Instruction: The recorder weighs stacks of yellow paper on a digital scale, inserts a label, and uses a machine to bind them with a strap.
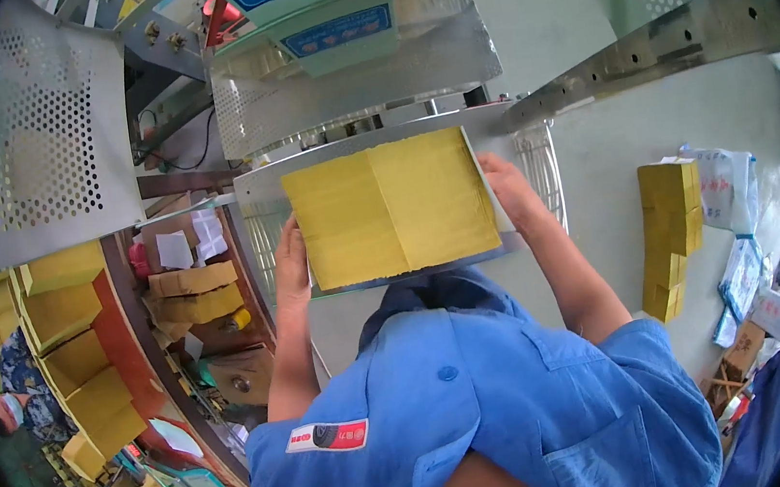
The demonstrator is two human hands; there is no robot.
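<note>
A rectangular stack of yellow paper (433, 199) with rough edges and a crease down its middle lies in front of me, over the metal table (259, 193) of a machine. My left hand (291, 263) presses its fingers along the stack's left edge. On the opposite side, my right hand (508, 190) grips the right edge, where a thin pale strip shows beside the paper. Both hands hold the stack between them. Some fingertips are hidden at its sides.
A clear guard (353, 63) crosses the machine beyond the table. Perforated metal panel (27, 142) stands at left, a steel beam (649, 51) at right. Yellow paper stacks (671, 228) sit on the right floor; more line a red-brown bench (130, 344) at left, near another person (24, 395).
</note>
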